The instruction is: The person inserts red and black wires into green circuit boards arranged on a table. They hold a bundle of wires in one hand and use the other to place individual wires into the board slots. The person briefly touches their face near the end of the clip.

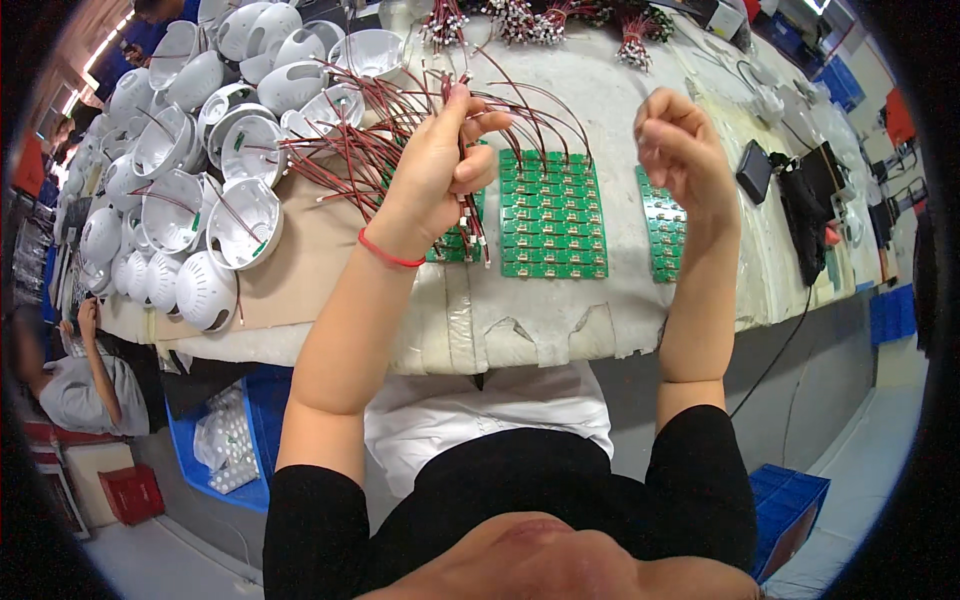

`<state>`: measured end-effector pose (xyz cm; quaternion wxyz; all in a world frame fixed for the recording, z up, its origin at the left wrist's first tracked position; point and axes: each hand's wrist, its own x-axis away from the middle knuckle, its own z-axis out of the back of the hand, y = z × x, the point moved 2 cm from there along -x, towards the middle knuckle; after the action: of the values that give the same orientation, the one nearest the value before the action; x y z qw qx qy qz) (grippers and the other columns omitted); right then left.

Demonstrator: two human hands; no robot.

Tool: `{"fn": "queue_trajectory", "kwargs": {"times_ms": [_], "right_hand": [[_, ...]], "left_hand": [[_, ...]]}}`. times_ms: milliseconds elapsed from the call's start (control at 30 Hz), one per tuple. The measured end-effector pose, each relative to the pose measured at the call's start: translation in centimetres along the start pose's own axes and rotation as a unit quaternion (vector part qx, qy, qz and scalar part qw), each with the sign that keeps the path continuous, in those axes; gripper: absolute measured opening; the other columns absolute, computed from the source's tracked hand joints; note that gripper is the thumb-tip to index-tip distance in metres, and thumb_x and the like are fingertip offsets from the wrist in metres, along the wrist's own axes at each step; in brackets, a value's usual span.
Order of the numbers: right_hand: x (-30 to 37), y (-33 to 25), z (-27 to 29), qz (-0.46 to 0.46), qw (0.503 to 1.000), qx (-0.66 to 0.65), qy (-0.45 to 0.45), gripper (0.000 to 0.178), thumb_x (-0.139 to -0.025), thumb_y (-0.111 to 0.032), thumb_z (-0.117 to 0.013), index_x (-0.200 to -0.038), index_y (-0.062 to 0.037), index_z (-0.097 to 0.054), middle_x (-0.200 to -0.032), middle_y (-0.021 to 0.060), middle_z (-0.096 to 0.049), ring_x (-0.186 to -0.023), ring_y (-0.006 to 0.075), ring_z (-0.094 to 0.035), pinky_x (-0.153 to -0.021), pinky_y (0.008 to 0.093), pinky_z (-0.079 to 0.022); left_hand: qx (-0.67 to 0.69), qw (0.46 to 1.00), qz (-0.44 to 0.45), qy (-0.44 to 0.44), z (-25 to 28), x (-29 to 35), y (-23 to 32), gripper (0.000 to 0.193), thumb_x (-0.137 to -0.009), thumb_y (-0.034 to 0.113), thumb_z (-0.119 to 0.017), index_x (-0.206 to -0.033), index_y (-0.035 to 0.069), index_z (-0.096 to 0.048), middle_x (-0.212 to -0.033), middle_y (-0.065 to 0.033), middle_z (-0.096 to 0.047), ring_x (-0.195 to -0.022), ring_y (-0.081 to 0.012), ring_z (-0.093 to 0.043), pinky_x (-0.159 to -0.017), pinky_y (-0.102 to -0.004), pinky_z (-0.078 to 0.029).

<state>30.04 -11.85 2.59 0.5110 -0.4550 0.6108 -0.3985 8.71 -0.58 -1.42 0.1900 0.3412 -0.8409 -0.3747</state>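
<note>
My left hand [430,172] is closed round a bunch of thin dark red and black wires [472,215] with small white plugs at their ends. To its right lies a panel of green circuit boards [553,228], set in rows, with a few wires arching over its far edge. Part of another green panel [460,245] shows behind and below the left hand. My right hand [690,150] is raised near a further green panel [664,228], its fingers curled together; whether something small is in them is hidden. More loose red wires [345,150] fan out left of my left hand.
Many white plastic shells [245,225] are heaped on the left of the table [430,345]. Wire bundles [525,22] lie along the far side. A black device [754,172] sits at the right. Blue bins [785,510] stand below, and a person [85,385] sits at far left.
</note>
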Motion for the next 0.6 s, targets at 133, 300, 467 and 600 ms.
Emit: {"fn": "queue_trajectory", "kwargs": {"times_ms": [133, 300, 467, 600], "right_hand": [[-0.5, 0.0, 1.0, 0.000, 0.996, 0.037, 0.078, 0.014, -0.082, -0.013, -0.062, -0.087, -0.0012, -0.056, -0.071, 0.0052, -0.059, -0.052, 0.0063, -0.053, -0.041, 0.0164, -0.037], [-1.5, 3.3, 0.3, -0.105, 0.965, 0.241, 0.001, 0.014, -0.083, -0.010, -0.061, -0.089, 0.0025, -0.058, -0.073, 0.0079, -0.062, -0.059, 0.0099, -0.059, -0.046, 0.0180, -0.042], [-2.2, 6.7, 0.5, -0.062, 0.873, 0.483, -0.034, 0.010, -0.078, -0.007, -0.063, -0.077, 0.0027, -0.062, -0.064, 0.0063, -0.060, -0.058, 0.0101, -0.055, -0.055, 0.0257, -0.045], [-2.4, 7.3, 0.7, -0.088, 0.870, 0.481, -0.061, 0.012, -0.073, -0.008, -0.066, -0.076, 0.0032, -0.064, -0.066, 0.0115, -0.063, -0.059, 0.0158, -0.058, -0.058, 0.0288, -0.046]], "left_hand": [[0.026, 1.000, 0.003, 0.004, 1.1, -0.6, 0.4, 0.028, -0.094, 0.029, -0.048, -0.078, 0.007, -0.055, -0.067, -0.0012, -0.054, -0.039, -0.0041, -0.028, -0.037, -0.0203, -0.018], [0.043, 0.997, 0.027, -0.058, 1.7, -0.7, 0.5, 0.021, -0.091, 0.020, -0.050, -0.076, 0.006, -0.053, -0.066, 0.0016, -0.052, -0.038, -0.0035, -0.028, -0.037, -0.0209, -0.018], [0.012, 1.000, 0.007, 0.001, 0.5, -0.4, 0.3, 0.022, -0.093, 0.023, -0.048, -0.075, 0.011, -0.050, -0.055, 0.0072, -0.043, -0.035, -0.0022, -0.023, -0.035, -0.0200, -0.016], [0.018, 1.000, 0.001, -0.008, 0.7, -0.4, 0.4, 0.022, -0.093, 0.023, -0.049, -0.074, 0.011, -0.051, -0.056, 0.0072, -0.044, -0.035, -0.0021, -0.023, -0.035, -0.0202, -0.016]]}}
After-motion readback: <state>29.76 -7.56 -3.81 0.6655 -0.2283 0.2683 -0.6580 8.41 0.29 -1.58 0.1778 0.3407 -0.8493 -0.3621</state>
